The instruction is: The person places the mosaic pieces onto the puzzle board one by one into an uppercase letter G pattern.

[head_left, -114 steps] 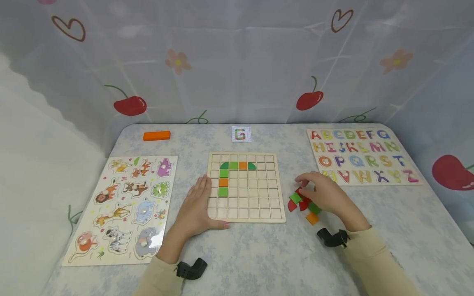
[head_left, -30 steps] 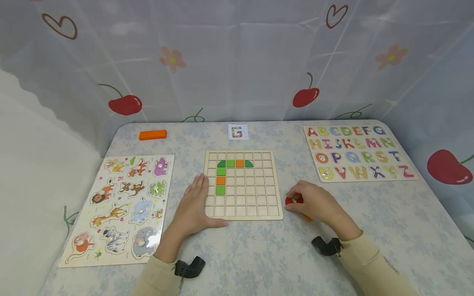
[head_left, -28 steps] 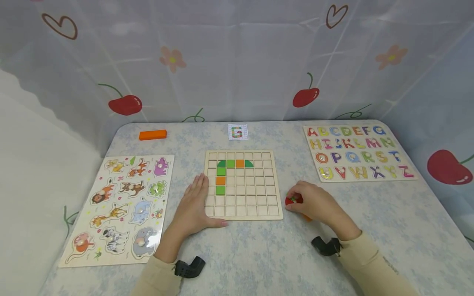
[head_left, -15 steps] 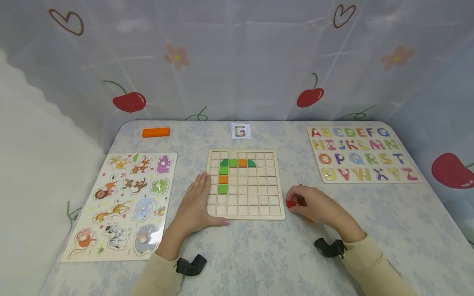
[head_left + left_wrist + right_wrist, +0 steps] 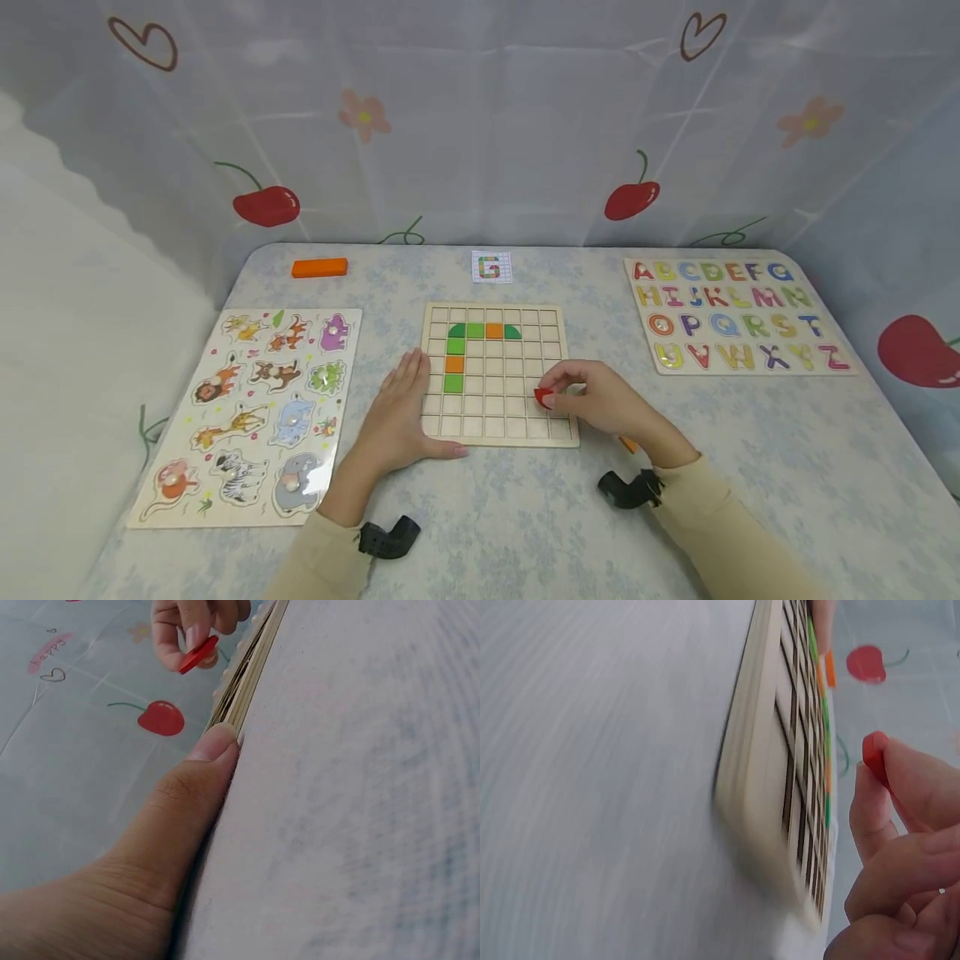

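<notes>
A wooden grid board lies mid-table, with light green and orange square tiles and dark green rounded tiles along its upper row and left column. My left hand lies with straight fingers along its left edge, while the thumb touches the near edge. Between thumb and forefinger, my right hand pinches a small red tile, raised over the board's right part; one side looks curved. An orange tile shows beside the right wrist; the other loose tiles are hidden behind that hand.
A small pattern card showing a G lies behind the board. To the left are an animal puzzle and an orange block. An alphabet puzzle lies at the back right.
My right hand has moved left from the loose tiles at the right to above the board, carrying the red tile. The left hand has stayed at the board's edge.
</notes>
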A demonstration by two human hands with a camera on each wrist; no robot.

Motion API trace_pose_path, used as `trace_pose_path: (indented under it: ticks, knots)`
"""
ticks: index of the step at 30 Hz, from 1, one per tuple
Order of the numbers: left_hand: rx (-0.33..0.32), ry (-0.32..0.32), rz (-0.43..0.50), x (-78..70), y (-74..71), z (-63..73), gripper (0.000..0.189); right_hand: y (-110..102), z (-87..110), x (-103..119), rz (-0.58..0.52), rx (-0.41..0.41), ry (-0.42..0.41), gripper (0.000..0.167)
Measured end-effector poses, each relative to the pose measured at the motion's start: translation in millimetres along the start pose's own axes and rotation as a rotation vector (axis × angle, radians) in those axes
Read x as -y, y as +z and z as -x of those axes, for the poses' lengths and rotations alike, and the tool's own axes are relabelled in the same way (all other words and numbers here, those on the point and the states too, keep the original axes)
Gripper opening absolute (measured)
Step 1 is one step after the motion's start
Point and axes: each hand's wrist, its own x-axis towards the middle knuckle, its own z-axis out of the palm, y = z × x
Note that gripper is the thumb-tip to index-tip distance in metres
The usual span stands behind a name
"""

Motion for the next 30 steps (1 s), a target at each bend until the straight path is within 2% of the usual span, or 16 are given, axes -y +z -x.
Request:
trace_pose_path:
  ticks: [6,13,17,24,30]
  knots:
    - [0.000,-0.001,-0.004,0.3,-0.3,0.2,0.148,38.4,-22.3,24.1,-0.050,0.013,-0.049,0.007]
    - [0.006,0.016,-0.017,0.3,0.0,-0.4,0.146,78.1,-37.4,43.3,-0.025,0.002,-0.096,0.005]
    - [0.002,0.033,-0.016,-0.1,0.1,-0.8,0.146,89.2,-40.0,51.6,0.037,-0.042,-0.127,0.006]
    - [-0.007,0.036,-0.022,-0.1,-0.9,1.0,0.145,99.1,-42.6,54.5,0.205,-0.112,-0.178,0.007]
    - [-0.006,0.031,-0.018,1.1,-1.2,1.5,0.145,101.3,-42.7,54.9,0.272,-0.123,-0.186,0.010]
